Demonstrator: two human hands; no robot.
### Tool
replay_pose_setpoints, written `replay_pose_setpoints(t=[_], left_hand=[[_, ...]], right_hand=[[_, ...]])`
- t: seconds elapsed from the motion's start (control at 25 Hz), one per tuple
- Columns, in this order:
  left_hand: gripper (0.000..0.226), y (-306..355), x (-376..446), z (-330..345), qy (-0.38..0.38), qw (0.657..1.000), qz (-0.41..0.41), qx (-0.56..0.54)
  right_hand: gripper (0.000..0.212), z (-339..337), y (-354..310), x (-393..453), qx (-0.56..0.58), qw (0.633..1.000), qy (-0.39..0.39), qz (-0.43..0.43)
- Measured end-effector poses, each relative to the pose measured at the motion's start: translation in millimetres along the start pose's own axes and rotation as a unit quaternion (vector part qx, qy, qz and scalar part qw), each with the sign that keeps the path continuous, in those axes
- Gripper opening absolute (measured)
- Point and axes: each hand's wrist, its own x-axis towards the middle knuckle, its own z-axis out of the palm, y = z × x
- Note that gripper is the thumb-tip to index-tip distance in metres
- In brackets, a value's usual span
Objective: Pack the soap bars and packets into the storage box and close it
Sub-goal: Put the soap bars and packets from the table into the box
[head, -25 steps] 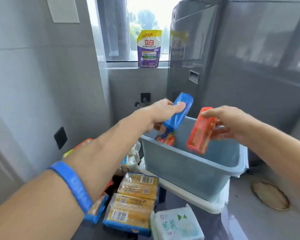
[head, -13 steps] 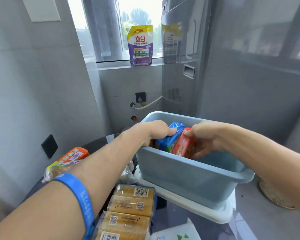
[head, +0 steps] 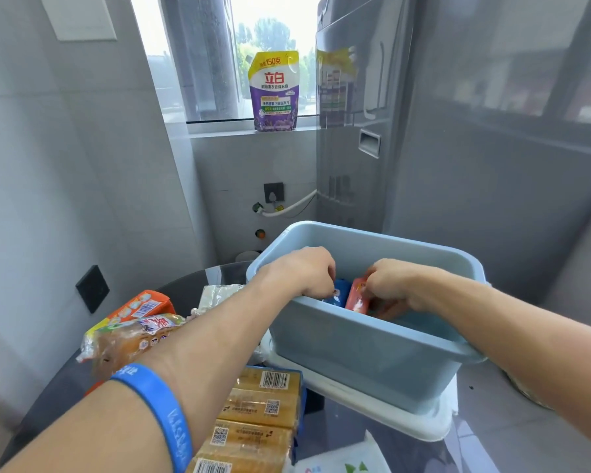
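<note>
I am lowering both packets deeper than a second ago: my left hand is gripping the blue soap packet and my right hand the orange soap packet, side by side inside the blue storage box. The yellow soap bars are waiting on the table, so packing is far from finished.

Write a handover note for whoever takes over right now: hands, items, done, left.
Left hand: inside the blue storage box, grip on the blue packet.
Right hand: inside the box, grip on the red packet.
Done: these two packets are going in, side by side.
Left: yellow soap bars, orange packet and bagged soap remain on the table; then fit the white lid lying under the box.
</note>
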Motion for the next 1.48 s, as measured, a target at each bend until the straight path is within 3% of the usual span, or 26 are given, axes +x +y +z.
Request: replay_pose_setpoints(t=[0.12, 0.24, 0.32, 0.4, 0.48, 0.56, 0.64, 0.76, 0.88, 1.0, 1.08, 1.24, 1.4, 1.48], left_hand=[[0.012, -23, -16, -19, 0.155, 0.986, 0.051, 0.030], [0.039, -53, -50, -18, 0.163, 0.974, 0.159, -0.005], [0.049, -57, -69, -6, 0.188, 0.967, 0.168, -0.042], [0.040, -55, -81, 2, 0.256, 0.947, 0.180, -0.076], [0.015, -62, -94, 6, 0.314, 0.922, 0.196, -0.112], [0.011, -88, -114, 11, 0.367, 0.904, 0.155, -0.153], [0.016, -125, -144, 17, 0.398, 0.898, 0.050, -0.182], [0.019, -167, -184, 15, 0.380, 0.899, -0.125, -0.177], [0.010, -188, -219, 13, 0.346, 0.918, -0.117, -0.152], [0.017, -199, -248, 26, 0.152, 0.983, -0.067, -0.076], [0.031, -203, -254, 37, 0.058, 0.996, -0.069, -0.022], [0.051, -215, -255, 45, 0.014, 0.995, -0.095, 0.016], [0.062, -218, -255, 56, -0.004, 0.994, -0.102, 0.049], [0.067, -216, -251, 61, -0.002, 0.993, -0.099, 0.065]], right_hand=[[0.017, 4, -1, -1, -0.104, 0.994, -0.013, 0.003], [0.025, 1, -1, -2, -0.152, 0.987, -0.047, -0.003], [0.028, 2, -3, -3, -0.218, 0.974, -0.056, -0.016], [0.031, 5, -9, -10, -0.322, 0.945, -0.031, -0.054], [0.041, 1, -13, -19, -0.328, 0.940, 0.011, -0.092], [0.050, -10, -19, -36, -0.263, 0.954, 0.051, -0.131], [0.043, -13, -31, -57, -0.217, 0.945, 0.139, -0.200], [0.019, 31, -57, -99, -0.126, 0.882, 0.285, -0.354], [0.010, 111, -64, -133, -0.111, 0.858, 0.232, -0.444], [0.012, 178, -58, -137, -0.233, 0.857, 0.119, -0.444], [0.012, 206, -50, -133, -0.285, 0.843, 0.081, -0.448], [0.026, 238, -44, -112, -0.322, 0.828, 0.108, -0.445], [0.060, 243, -57, -75, -0.324, 0.873, 0.050, -0.360], [0.063, 252, -60, -63, -0.314, 0.887, 0.029, -0.337]])
